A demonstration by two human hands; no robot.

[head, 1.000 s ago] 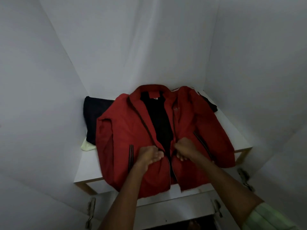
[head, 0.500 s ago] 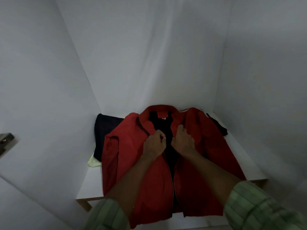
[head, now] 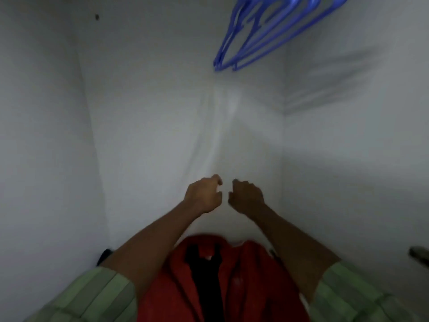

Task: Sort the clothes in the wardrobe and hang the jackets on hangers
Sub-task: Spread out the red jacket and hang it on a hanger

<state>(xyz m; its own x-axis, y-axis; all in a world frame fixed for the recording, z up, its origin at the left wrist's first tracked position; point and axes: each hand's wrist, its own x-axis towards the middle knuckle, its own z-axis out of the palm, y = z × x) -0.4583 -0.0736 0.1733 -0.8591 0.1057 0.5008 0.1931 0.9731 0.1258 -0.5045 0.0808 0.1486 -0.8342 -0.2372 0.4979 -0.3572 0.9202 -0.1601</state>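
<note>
A red jacket (head: 246, 280) with a black lining lies open on the wardrobe shelf at the bottom of the view, between my forearms. My left hand (head: 204, 196) and my right hand (head: 247, 196) are raised above it, close together in front of the white back wall. Both hold nothing, with fingers loosely curled and apart. Several blue plastic hangers (head: 262, 31) hang at the top right, well above my hands.
White wardrobe walls close in on the left, back and right. A dark garment (head: 104, 255) peeks out at the left behind my left arm. A metal fitting (head: 419, 254) shows at the right edge.
Both hands let go of the jacket's front edges and rose off it. The view tilted upward, bringing the blue hangers into sight and pushing the jacket to the bottom.
</note>
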